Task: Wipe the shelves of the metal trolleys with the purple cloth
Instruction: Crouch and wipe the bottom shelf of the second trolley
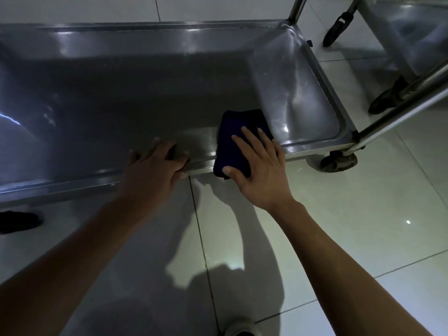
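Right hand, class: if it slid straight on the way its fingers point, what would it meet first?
Probably the shelf's raised far rim. The right hand lies flat on the purple cloth, fingers pointing up-left across bare steel. Depth is unclear.

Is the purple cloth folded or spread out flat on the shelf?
Folded. The purple cloth forms a compact thick pad with rounded edges, draped over the shelf front rim under the right hand.

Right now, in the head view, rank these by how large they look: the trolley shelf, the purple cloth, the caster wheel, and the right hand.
1. Trolley shelf
2. Right hand and purple cloth: too alike to rank; the hand covers part of the cloth.
3. Caster wheel, partly hidden under the shelf.
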A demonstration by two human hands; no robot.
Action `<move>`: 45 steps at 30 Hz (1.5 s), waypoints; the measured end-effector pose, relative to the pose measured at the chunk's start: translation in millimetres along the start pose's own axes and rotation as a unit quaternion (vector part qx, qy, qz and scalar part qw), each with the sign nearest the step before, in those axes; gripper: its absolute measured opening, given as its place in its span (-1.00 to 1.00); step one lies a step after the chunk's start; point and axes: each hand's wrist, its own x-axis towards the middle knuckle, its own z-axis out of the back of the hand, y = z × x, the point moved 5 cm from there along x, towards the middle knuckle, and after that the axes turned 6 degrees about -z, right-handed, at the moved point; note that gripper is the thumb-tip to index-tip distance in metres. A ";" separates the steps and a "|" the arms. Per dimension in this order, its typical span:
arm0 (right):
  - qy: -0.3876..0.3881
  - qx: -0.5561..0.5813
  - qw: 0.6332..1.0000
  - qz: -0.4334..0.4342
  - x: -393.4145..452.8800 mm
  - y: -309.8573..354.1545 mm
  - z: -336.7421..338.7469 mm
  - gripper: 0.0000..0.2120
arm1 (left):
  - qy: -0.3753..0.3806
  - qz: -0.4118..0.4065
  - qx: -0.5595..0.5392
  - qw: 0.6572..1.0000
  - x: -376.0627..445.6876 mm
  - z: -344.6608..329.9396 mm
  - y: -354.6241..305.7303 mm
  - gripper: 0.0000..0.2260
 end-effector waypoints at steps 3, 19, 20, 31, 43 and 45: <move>0.002 0.009 1.000 0.000 10.3 -15.3 6.4 -0.32 | 0.006 -0.017 0.025 1.000 15.6 -0.4 -9.5 -0.67; 0.000 0.041 0.997 -0.071 73.8 -88.7 30.9 -0.44 | 0.027 -0.034 0.034 0.998 112.4 -5.3 -60.1 -0.68; 0.000 0.041 0.996 -0.076 78.4 -87.5 31.2 -0.45 | 0.029 -0.033 0.035 0.998 117.0 -4.2 -59.9 -0.68; -0.029 0.035 0.999 0.000 71.0 -5.3 9.5 -0.52 | -0.001 -0.037 -0.035 0.999 99.5 -1.0 -23.6 -0.70; -0.019 0.059 0.997 0.045 43.0 75.4 2.4 -0.54 | -0.056 0.017 0.024 0.998 13.6 14.6 30.3 -0.53; 0.003 0.073 0.997 0.034 34.1 83.6 10.0 -0.53 | -0.026 0.031 0.031 0.999 -4.9 23.6 26.8 -0.53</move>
